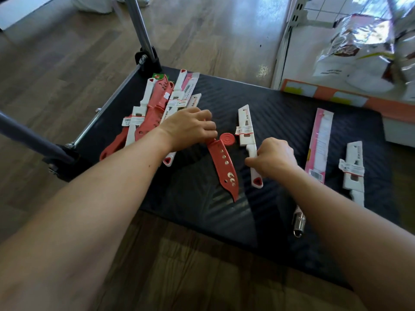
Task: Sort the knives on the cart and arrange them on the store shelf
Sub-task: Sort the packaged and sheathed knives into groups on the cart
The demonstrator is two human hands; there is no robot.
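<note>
A black cart deck (280,122) carries the knives. At its left lies a pile of red and white sheathed knives (155,104). My left hand (190,129) is closed around the handle end of a red knife (224,167) with holes in its sheath, whose tip points toward me. My right hand (272,158) grips the handle of a white knife (247,133) with a red-tipped handle, blade pointing away. To the right lie a pink-packaged long knife (320,142) and another white knife (353,171).
The cart's metal handle bars (139,30) rise at the left. A store shelf base with an orange price strip (336,95) and bagged goods (363,52) stands at the right. A metal clip (298,221) hangs by my right forearm. Wooden floor surrounds the cart.
</note>
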